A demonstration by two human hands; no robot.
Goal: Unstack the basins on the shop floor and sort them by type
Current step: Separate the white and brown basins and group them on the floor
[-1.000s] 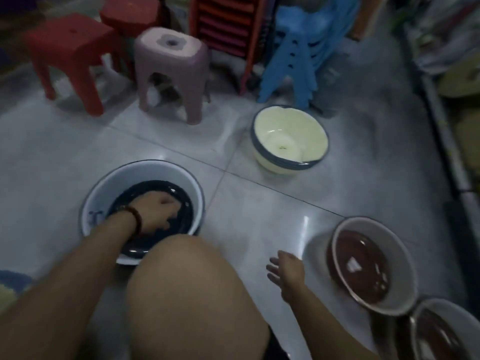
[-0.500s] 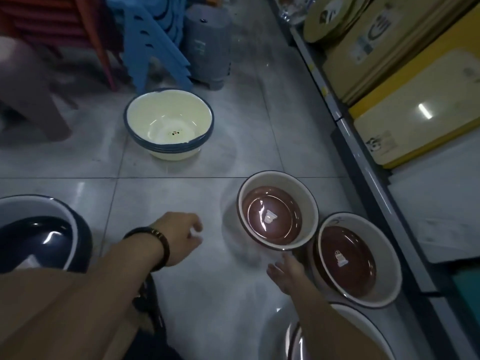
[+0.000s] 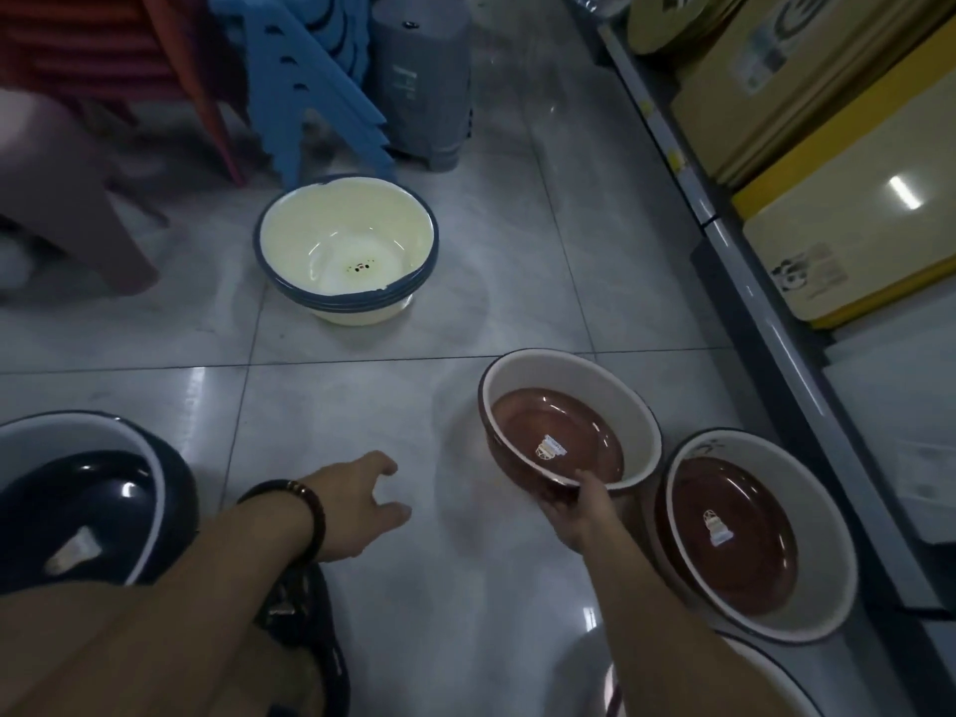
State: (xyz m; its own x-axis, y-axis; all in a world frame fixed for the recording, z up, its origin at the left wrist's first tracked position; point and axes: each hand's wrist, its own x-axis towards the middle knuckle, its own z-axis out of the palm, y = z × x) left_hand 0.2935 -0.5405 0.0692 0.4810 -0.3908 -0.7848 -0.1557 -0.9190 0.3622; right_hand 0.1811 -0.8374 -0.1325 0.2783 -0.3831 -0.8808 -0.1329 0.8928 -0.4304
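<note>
My right hand (image 3: 574, 507) grips the near rim of a brown-bottomed basin (image 3: 558, 432), which is tilted and lifted at its near edge. A second brown-bottomed basin (image 3: 734, 535) lies on the floor just to its right. Farther back sits a stack of cream basins with blue rims (image 3: 346, 251). At the left edge is a white basin with a dark blue bottom (image 3: 77, 499). My left hand (image 3: 357, 504), with a dark bead bracelet on the wrist, hovers open over the tiles between the blue and brown basins, holding nothing.
Blue stacked stools (image 3: 305, 80), a grey stool (image 3: 421, 80), a pink stool (image 3: 62, 188) and red stools stand at the back. A shelf edge (image 3: 724, 235) with flat yellow boxes runs along the right. Another white basin rim (image 3: 807, 680) shows at the bottom right.
My view swung right from the dark blue basin. My left hand left that basin and now hangs open over the floor. My right hand reached forward and took the brown basin's rim, tilting it.
</note>
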